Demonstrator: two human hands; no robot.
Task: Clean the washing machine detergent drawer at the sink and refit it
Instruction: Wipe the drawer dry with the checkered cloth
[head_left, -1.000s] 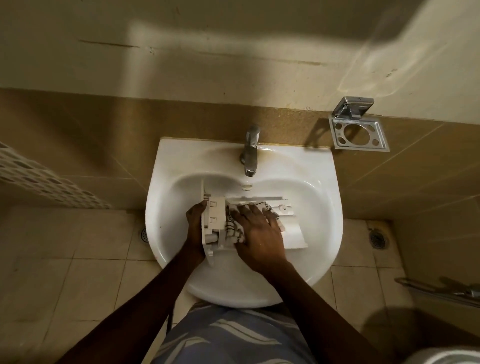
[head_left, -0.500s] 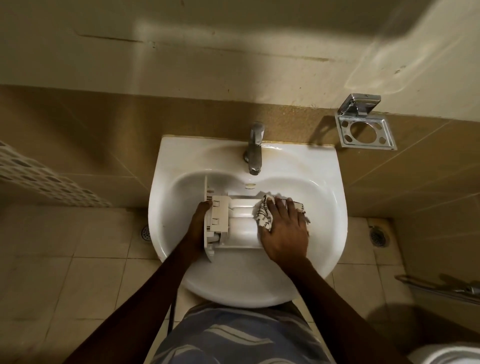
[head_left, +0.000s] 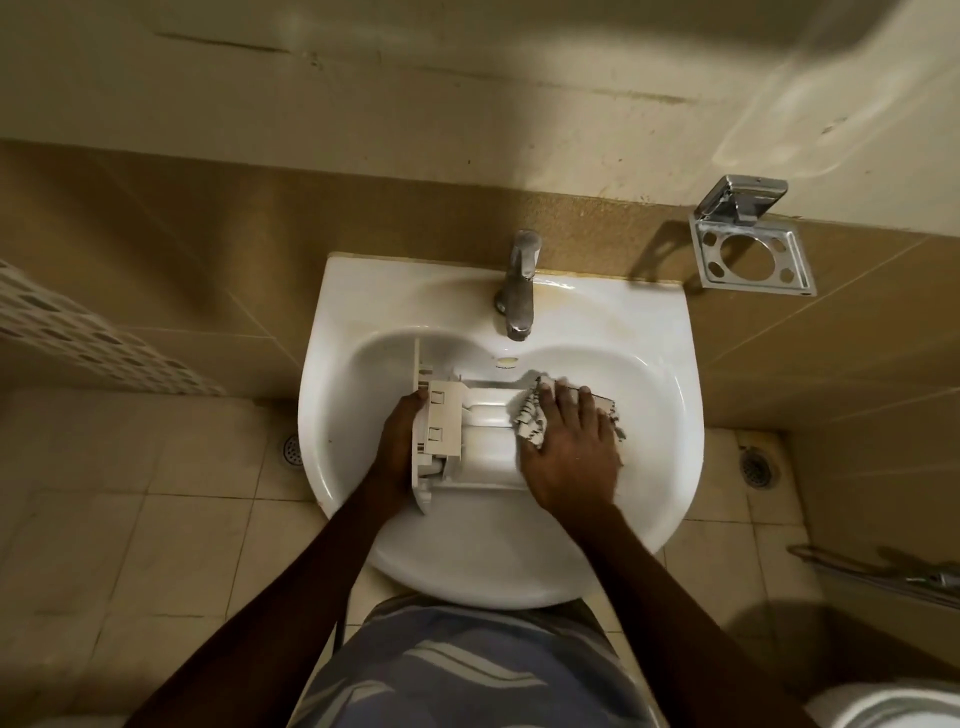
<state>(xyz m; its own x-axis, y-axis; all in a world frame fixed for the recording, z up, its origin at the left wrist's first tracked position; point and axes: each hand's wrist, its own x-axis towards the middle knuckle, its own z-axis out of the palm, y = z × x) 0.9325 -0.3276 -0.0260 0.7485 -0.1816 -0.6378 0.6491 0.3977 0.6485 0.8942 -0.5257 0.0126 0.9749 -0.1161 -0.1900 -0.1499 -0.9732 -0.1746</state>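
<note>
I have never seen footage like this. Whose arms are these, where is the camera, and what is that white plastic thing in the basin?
There is no machine here. These are a person's two bare arms, filmed by one wide-angle camera worn on the head and looking down, which is why the arms come in from the bottom edge.

The white plastic piece is a washing machine's detergent drawer. It lies in the white sink, below the tap.

The left hand grips the drawer's front end to steady it. The right hand, fingers straight, presses a patterned cloth onto the drawer's other end, as if wiping.

On the wall to the right hangs an empty metal holder.
</note>
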